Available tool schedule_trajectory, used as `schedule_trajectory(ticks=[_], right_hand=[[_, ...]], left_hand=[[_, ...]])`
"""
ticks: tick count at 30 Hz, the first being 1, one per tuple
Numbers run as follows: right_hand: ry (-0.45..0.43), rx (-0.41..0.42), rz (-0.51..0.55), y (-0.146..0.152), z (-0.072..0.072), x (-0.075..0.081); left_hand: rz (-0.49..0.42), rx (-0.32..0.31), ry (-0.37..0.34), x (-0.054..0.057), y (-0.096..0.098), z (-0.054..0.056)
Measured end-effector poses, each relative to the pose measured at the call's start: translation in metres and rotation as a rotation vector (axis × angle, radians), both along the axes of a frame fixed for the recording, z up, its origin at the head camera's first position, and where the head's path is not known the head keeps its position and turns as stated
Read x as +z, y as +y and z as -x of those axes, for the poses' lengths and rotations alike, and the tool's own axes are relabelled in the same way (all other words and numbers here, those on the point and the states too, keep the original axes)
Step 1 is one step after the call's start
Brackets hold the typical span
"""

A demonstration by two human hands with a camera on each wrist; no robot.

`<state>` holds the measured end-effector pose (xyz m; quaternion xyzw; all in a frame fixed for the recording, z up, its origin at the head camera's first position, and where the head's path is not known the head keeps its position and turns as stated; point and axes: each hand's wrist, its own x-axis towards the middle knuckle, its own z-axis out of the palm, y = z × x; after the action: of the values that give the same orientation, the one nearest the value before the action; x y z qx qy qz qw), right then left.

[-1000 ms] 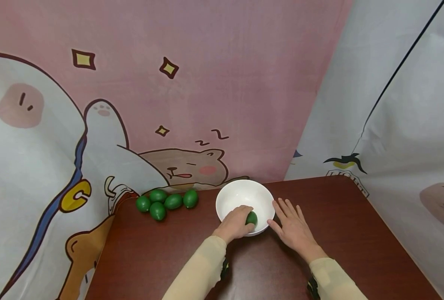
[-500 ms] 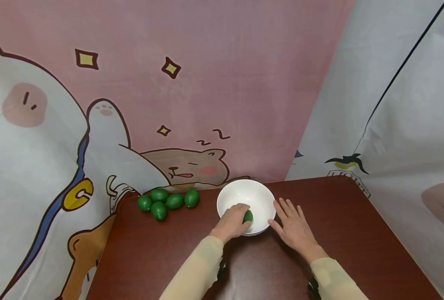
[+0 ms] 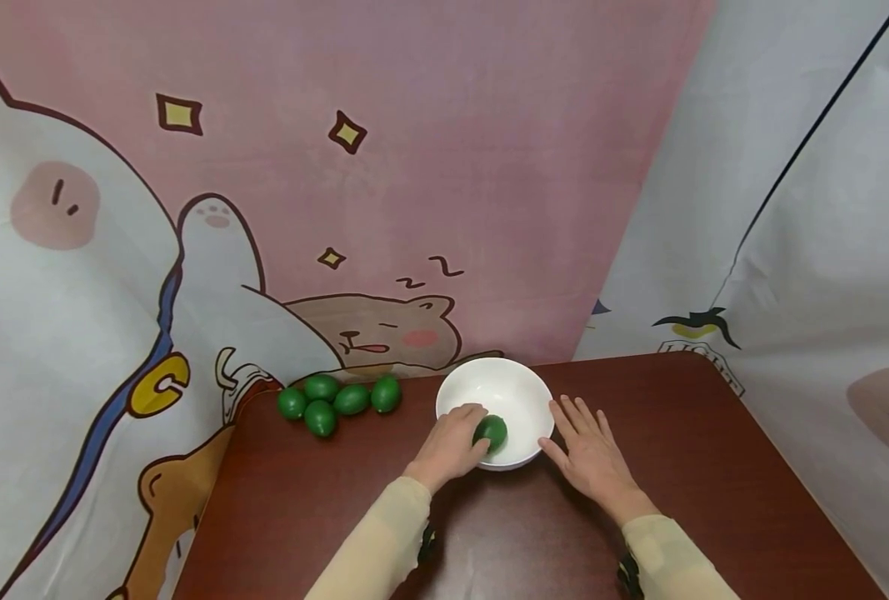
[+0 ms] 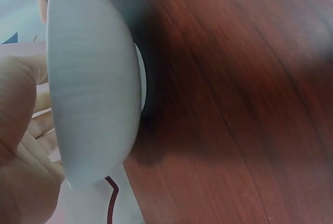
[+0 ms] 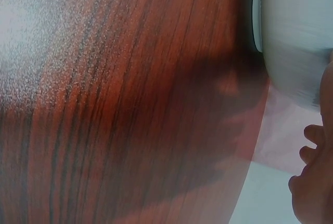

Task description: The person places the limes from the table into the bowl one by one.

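Note:
A white bowl stands upright on the table, with a single green lime inside near its front left wall. My left hand reaches over the bowl's left rim; its fingers and thumb are spread apart beside the lime, which shows almost whole. In the left wrist view, the outside of the bowl hides the lime and part of that hand. With straight fingers, my right hand lies against the right side of the bowl, holding nothing. The right wrist view shows its fingers by the bowl's wall.
Several more limes lie grouped at the table's back left. The dark red-brown table has its back edge close behind the bowl. A printed cartoon cloth hangs behind and to both sides.
My left hand has drawn back leftward and loosened from the lime, which has shifted slightly left in the bowl and shows more. The right hand has stayed at the bowl.

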<state>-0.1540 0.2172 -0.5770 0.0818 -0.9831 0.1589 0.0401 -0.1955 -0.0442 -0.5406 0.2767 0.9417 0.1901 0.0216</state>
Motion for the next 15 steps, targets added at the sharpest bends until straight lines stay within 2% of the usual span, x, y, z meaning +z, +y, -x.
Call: schedule_trajectory(ticks=[9, 15], right_hand=[[0.023, 0.013, -0.003, 0.001, 0.0, 0.0], [0.043, 0.016, -0.004, 0.001, 0.0, 0.001]], left_hand=[[-0.021, 0.001, 0.038, 0.003, -0.011, -0.004], [-0.03, -0.01, 0.094, 0.002, -0.018, -0.009]])
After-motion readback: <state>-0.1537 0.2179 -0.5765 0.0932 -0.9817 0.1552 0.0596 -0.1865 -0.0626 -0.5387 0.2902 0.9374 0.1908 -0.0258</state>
